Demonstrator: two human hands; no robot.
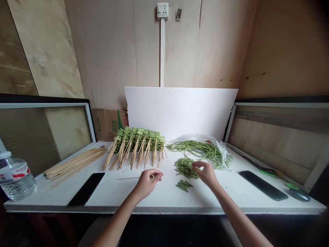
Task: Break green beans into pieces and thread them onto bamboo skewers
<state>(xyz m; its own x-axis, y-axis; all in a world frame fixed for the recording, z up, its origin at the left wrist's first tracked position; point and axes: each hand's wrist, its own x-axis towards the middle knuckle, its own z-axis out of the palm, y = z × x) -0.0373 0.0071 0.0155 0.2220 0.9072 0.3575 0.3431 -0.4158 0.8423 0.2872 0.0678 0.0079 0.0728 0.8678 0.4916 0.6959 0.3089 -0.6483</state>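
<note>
My left hand [147, 184] is closed around a thin bamboo skewer [127, 178], whose bare end sticks out to the left. A bit of green shows between its fingers, probably a cut bean piece on the skewer. My right hand [206, 174] is at the right edge of a pile of cut green bean pieces [185, 167], thumb and fingertips pinched together. Whether a bean piece is between those fingertips is too small to tell. A smaller group of cut pieces [183, 185] lies just in front of the pile. Farther back, many finished bean skewers [140, 140] are stacked with handles toward me.
Loose bamboo skewers [77, 163] and a black phone [86, 189] lie left, beside a water bottle [17, 176]. Long uncut beans [205, 151] spill from a clear plastic bag [226, 158]. A dark flat object [263, 185] and a mouse [298, 194] are right. A white board [182, 111] stands behind.
</note>
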